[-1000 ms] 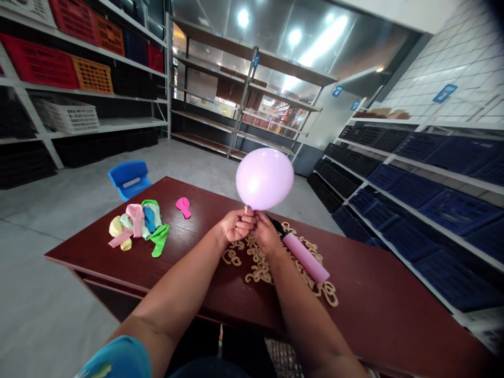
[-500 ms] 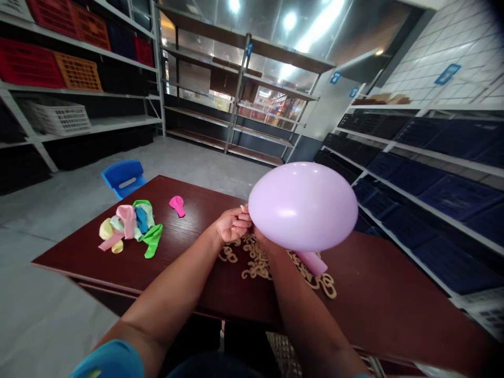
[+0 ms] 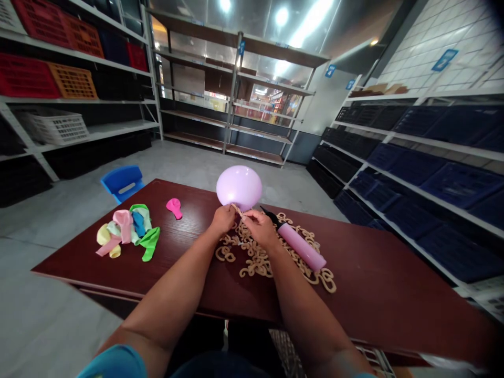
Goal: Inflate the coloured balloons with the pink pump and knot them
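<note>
A blown-up lilac balloon (image 3: 239,185) points away from me over the far edge of the table, its neck turned toward me. My left hand (image 3: 224,218) is closed around the neck close to the balloon's body. With thumb and fingertips, my right hand (image 3: 260,229) pinches the pale end of the neck. Under my hands lies a beige scroll-shaped ornament (image 3: 255,260) of curling strips. Resting on its right part is a pink hand pump (image 3: 302,247) with a black nozzle end, near my right wrist.
Several limp balloons (image 3: 125,227) in pastel and bright colours lie heaped on the left of the dark red table (image 3: 378,283). A single hot-pink balloon (image 3: 174,208) lies apart from them. Beyond the table stand a blue chair (image 3: 123,181) and shelves with crates (image 3: 71,128).
The balloon has swung from the right of my hands to the far side, uncovering the pump and my right hand. My right hand now pinches the end of its neck.
</note>
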A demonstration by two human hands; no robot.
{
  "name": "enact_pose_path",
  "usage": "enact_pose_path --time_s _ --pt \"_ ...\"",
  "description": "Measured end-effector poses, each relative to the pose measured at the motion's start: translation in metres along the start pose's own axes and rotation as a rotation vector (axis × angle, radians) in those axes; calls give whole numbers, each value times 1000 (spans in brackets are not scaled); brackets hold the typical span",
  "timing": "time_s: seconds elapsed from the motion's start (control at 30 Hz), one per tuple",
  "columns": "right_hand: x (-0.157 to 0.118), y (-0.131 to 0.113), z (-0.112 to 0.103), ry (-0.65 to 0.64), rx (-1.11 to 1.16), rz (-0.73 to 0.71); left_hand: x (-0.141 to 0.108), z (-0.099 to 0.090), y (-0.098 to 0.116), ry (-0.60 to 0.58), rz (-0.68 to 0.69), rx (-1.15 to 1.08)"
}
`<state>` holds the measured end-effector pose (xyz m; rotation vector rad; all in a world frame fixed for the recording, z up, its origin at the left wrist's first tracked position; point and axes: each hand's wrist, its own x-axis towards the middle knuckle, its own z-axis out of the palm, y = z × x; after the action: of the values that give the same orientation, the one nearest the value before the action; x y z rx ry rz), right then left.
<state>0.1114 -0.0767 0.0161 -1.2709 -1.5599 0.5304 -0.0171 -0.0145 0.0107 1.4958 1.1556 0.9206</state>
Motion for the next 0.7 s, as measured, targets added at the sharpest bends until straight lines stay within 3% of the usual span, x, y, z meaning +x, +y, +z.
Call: enact_pose_path --time_s 0.13,0.27,0.37,0.47,0.57,0.7 --pt "0 -8 -10 -1 -330 -303 2 4 -8 134 228 393" --pt "1 -8 -12 24 -341 -336 -2 9 -8 110 289 515" --pt "2 -2 -6 60 -165 -224 -6 14 -6 94 324 557" --pt "2 4 0 102 117 43 -11 17 -2 93 330 620" --pt "3 3 2 28 341 293 -14 18 1 82 320 693" --pt "3 -2 -1 -35 397 369 -14 21 -1 63 321 724"
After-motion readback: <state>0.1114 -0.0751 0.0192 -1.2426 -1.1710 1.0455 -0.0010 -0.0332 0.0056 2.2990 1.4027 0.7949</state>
